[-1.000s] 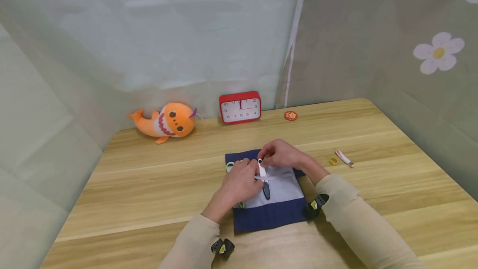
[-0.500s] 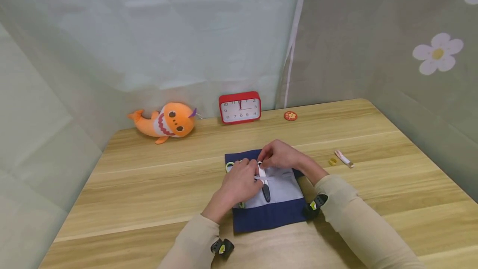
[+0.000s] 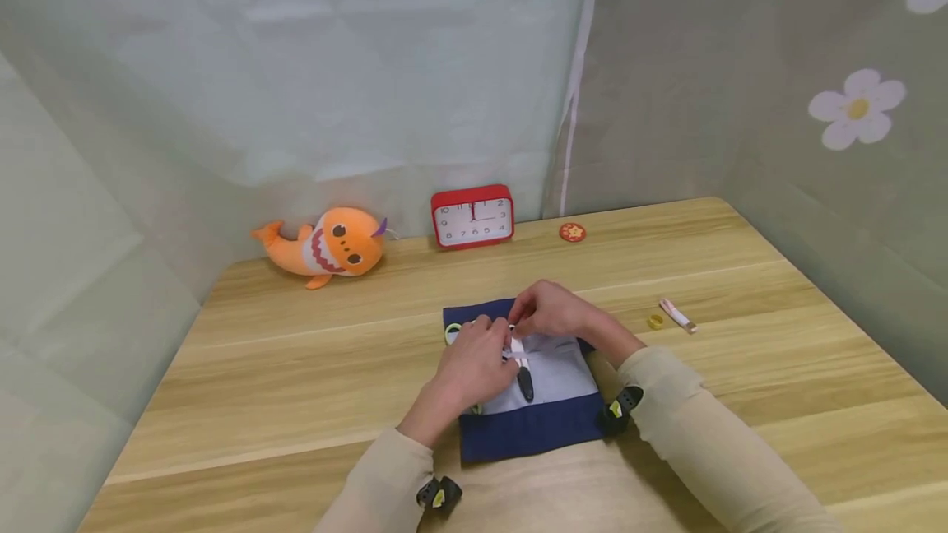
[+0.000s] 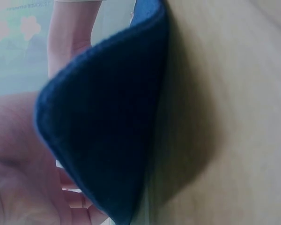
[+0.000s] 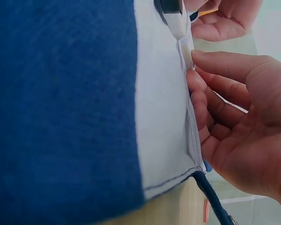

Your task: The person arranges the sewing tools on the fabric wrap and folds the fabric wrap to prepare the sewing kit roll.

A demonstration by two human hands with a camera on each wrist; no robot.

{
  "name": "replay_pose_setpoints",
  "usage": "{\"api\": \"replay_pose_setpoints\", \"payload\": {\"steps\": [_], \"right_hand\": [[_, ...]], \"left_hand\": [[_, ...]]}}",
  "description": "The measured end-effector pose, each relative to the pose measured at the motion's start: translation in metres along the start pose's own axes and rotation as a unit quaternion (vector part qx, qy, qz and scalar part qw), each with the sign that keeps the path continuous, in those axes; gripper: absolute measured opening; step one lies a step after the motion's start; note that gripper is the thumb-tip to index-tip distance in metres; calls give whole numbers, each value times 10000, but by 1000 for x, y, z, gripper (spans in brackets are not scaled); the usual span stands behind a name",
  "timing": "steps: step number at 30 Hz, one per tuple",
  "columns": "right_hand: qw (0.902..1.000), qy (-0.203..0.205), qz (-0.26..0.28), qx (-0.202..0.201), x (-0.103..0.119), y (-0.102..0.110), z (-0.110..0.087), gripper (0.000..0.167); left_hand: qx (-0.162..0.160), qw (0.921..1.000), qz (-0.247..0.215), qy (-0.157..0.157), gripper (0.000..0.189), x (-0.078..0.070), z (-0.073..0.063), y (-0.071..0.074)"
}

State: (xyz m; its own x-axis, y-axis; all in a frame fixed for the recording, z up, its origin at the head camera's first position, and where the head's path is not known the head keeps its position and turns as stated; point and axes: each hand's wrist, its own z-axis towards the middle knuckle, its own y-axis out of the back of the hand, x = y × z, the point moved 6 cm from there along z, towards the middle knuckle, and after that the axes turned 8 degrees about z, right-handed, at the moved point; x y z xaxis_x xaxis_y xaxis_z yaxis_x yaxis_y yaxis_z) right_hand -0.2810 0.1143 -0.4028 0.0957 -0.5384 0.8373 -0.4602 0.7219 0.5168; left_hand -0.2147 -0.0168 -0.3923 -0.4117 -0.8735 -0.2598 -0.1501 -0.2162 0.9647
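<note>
A navy fabric organizer point(image 3: 533, 430) with a pale grey lining point(image 3: 563, 377) lies unrolled on the table. On it lies a slim white tool with a black end point(image 3: 525, 385), passing under a light elastic band point(image 3: 516, 354). My right hand point(image 3: 551, 309) pinches the tool's white far end between thumb and fingers. My left hand point(image 3: 477, 362) lies over the organizer's left part, its thumb and finger at the band beside the tool. A pale green ring handle point(image 3: 453, 333) shows beyond the left hand. In the left wrist view, the navy flap point(image 4: 103, 103) hides most of the left fingers.
On the wooden table point(image 3: 296, 377), a yellow ring-shaped roll point(image 3: 655, 322) and a folded pinkish tape point(image 3: 677, 315) lie to the right. An orange plush shark point(image 3: 326, 245), red clock point(image 3: 472, 218) and red round badge point(image 3: 572, 232) line the back.
The white tool has slid a little toward me under the band, and the right fingers now cover more of its far end. The left hand stays nearly in place.
</note>
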Motion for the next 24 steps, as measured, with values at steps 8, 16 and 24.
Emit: {"api": "replay_pose_setpoints", "payload": {"steps": [8, 16, 24], "right_hand": [[9966, 238, 494, -612, -4, 32, -20, 22], [9809, -261, 341, -1897, -49, 121, -95, 33], [9709, -1016, -647, -2071, -98, 157, -147, 37]], "left_hand": [[-99, 9997, -181, 151, 20, 2, 0, 0], [-223, 9994, 121, 228, 26, -5, 1, 7], [-126, 9993, 315, 127, 23, -19, 8, 9]]}}
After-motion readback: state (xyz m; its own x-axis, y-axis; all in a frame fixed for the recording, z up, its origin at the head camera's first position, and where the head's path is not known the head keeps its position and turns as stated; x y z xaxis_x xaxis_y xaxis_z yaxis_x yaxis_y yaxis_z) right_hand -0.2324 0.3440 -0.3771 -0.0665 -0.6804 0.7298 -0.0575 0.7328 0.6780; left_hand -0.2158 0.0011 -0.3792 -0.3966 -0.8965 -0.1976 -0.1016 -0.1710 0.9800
